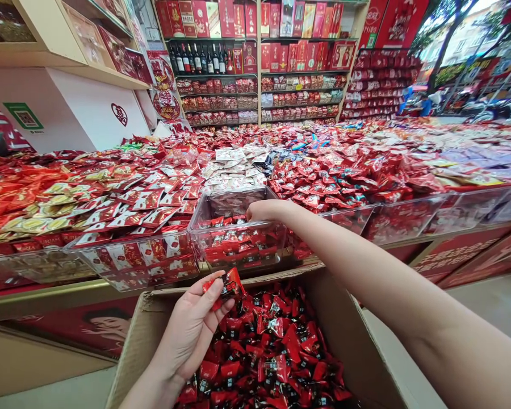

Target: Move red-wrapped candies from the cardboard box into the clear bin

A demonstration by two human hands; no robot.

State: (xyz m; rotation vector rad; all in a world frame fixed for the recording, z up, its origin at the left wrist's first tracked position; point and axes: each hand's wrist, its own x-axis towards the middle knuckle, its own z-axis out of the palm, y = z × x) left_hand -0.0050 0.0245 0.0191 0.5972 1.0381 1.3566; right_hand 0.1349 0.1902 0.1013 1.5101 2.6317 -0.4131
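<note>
My left hand (200,318) pinches a red and black wrapped candy (227,287) between thumb and fingers, above a cardboard box (344,324). Inside that box lies a deep heap of the same red and black wrapped candies (272,341). Farther forward, my right hand (262,210) reaches over the rim of a clear plastic bin (196,218), its fingers curled. What those fingers hold, if anything, is hidden. Along the bottom of the bin lie several matching candies (238,241), and its upper part shows bare walls.
Heaped packets surround the bin: red and white ones (136,207) to its left, white ones (234,167) behind, red ones (323,176) to its right. A white pillar (89,108) stands at the left. Shelves with bottles (200,59) and red boxes (225,20) line the back.
</note>
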